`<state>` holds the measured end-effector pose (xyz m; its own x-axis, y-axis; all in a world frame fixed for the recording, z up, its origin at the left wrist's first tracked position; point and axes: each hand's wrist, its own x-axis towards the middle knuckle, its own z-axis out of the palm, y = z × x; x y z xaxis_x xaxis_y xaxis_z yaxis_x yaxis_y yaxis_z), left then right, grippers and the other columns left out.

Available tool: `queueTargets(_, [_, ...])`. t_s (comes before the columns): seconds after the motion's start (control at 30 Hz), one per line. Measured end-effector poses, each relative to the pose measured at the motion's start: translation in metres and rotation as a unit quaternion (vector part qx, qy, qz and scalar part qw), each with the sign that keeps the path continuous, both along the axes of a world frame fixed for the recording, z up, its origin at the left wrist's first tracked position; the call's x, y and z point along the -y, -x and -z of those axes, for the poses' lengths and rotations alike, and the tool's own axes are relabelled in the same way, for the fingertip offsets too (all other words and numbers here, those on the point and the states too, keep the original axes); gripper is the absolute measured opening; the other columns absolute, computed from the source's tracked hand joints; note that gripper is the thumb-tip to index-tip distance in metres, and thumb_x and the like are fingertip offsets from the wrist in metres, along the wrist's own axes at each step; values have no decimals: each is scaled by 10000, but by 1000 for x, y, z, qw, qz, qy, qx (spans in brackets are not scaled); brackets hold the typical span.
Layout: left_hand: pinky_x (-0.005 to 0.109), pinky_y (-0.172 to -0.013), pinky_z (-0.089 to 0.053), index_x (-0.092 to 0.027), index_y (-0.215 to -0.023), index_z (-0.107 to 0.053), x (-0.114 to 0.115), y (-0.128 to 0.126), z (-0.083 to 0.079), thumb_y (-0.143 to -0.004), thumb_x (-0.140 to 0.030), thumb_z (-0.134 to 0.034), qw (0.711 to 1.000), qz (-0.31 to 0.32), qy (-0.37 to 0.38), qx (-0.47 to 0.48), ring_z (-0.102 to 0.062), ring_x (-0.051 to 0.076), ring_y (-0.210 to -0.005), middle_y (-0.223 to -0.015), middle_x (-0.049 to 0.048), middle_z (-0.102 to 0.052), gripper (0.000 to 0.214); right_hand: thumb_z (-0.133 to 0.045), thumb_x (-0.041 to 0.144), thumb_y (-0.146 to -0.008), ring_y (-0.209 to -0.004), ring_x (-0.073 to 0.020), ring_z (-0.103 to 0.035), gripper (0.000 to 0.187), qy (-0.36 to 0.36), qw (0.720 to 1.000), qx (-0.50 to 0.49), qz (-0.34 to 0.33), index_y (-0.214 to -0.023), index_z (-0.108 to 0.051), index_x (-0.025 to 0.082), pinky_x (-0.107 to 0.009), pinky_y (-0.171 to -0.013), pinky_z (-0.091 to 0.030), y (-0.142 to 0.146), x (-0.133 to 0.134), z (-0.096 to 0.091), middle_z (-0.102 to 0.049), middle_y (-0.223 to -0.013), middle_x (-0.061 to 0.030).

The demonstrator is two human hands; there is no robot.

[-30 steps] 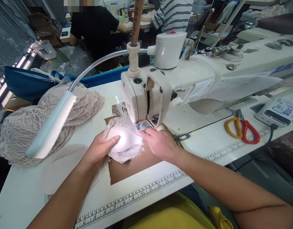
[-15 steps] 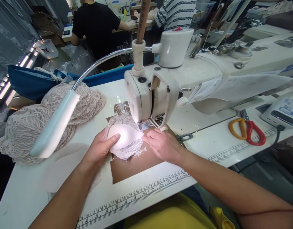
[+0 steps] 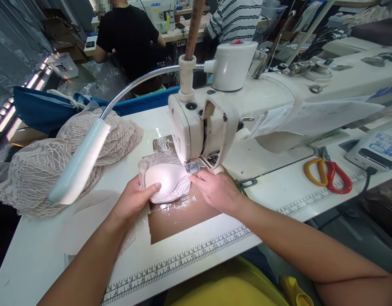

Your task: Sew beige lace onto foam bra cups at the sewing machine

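A white padded cup covered with pale lace (image 3: 166,180) lies under the head of a white sewing machine (image 3: 215,114), its right edge at the presser foot (image 3: 196,166). My left hand (image 3: 134,199) grips the cup from the left, thumb on top. My right hand (image 3: 215,189) lies flat beside the cup's right edge, fingers pressing the lace by the foot. A brown taped patch (image 3: 180,214) lies under the work.
A heap of pale lace cups (image 3: 55,157) sits at the left under a gooseneck lamp (image 3: 79,165). Yellow and red scissors (image 3: 330,172) and a control box (image 3: 376,151) lie to the right. A ruler strip (image 3: 183,259) runs along the table's front edge. Two people work at the back.
The cup has slid further under the presser foot, with less lace showing in front. Both hands shifted slightly up and towards the machine with it.
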<state>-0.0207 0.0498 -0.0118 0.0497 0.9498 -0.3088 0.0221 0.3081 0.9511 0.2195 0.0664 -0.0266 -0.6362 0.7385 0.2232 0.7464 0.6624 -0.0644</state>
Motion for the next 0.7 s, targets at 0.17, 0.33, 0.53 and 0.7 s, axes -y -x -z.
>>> queueTargets(0.17, [263, -563, -458, -162, -994, -626, 1, 12, -8, -716, -414, -742, 994, 52, 18, -95, -589, 187, -631, -769, 45, -654, 393, -462, 72, -832, -656, -165, -431, 298, -3, 999, -22, 31, -1014, -686, 146, -294, -582, -272, -2, 0, 0, -614, -782, -58])
queueTargets(0.33, [246, -472, -340, -198, -790, -643, 12, 33, -37, -762, -472, -666, 928, 148, -36, -339, -539, 191, -533, -591, 13, -586, 276, -449, 95, -866, -671, -163, -466, 330, 13, 997, -76, 21, -1114, -661, 137, -288, -616, -326, -6, 1, 1, -646, -822, -62])
queueTargets(0.53, [245, -518, -372, -240, -881, -641, 30, 30, -69, -871, -469, -520, 815, 200, -177, -514, -577, 186, -634, -742, 24, -641, 259, -449, 107, -882, -714, -161, -485, 298, 36, 994, -102, -31, -1089, -661, 141, -282, -606, -331, -5, 2, 1, -635, -873, -63])
queueTargets(0.7, [282, -710, -450, -208, -1031, -622, 6, 3, -58, -932, -306, -426, 783, 256, -332, -460, -591, 206, -851, -938, 75, -641, 240, -471, 116, -877, -793, -177, -495, 286, 62, 996, -63, -16, -1089, -655, 167, -293, -644, -323, 1, 4, 0, -619, -891, -57])
